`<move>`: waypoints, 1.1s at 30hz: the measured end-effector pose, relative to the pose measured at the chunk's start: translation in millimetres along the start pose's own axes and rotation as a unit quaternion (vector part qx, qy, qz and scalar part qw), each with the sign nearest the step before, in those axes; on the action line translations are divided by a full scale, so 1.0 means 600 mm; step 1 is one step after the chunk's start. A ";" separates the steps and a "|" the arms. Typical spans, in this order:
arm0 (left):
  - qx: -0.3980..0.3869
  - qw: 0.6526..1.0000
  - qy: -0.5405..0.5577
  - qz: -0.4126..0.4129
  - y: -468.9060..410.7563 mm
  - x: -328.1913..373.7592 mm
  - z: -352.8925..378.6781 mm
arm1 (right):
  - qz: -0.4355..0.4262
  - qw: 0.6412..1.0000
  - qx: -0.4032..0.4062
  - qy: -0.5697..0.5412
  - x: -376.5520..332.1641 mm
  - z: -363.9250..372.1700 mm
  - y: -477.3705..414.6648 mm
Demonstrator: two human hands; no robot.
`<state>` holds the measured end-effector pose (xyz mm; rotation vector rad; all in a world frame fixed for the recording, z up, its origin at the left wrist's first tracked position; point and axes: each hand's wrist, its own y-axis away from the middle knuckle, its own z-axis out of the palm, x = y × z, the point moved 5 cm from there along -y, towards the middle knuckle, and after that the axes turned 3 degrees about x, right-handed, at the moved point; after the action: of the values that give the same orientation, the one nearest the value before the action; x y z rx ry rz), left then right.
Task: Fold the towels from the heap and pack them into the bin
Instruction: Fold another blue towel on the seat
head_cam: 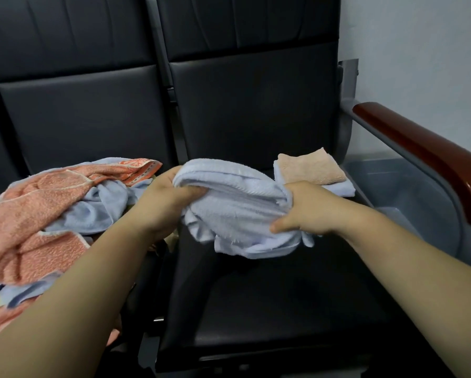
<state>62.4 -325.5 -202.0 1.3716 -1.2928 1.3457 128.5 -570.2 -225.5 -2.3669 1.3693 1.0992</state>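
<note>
Row of black padded waiting-room seats (256,282) against a pale wall, with a reddish wooden armrest (420,156) at the right end. All the action is over the right-hand seat.

The left hand (163,203) and the right hand (308,211) are both clamped on a light blue towel (237,211), bunched up and held just above the seat cushion. On the left side the thumb sits on top near the towel's upper edge and the fingers (190,193) are curled into the cloth from the front, so the fabric wraps over them. On the right side the hand closes over the towel's right end; its thumb (280,226) lies low along the bottom fold and the rest of the fingers are buried behind the cloth, so I can't see them. The loose part of the towel sags down between the two hands.

The heap (37,214) of unfolded towels, mostly salmon-orange with some light blue mixed in, is piled on the left seat, right beside the left forearm.

At the back of the right seat there's a small folded stack: a peach towel (310,167) sitting on top of a folded blue towel (340,189).

The grey bin (409,192) is down past the armrest, to the right of the seat.
</note>
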 end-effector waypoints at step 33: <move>-0.045 0.994 -0.101 0.024 -0.034 0.210 -0.087 | -0.019 0.999 -0.009 0.050 -0.171 -0.189 0.001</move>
<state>62.3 -287.0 -69.5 1.4513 -1.5106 1.1886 154.5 -558.5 -75.5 -2.4809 1.3457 0.9997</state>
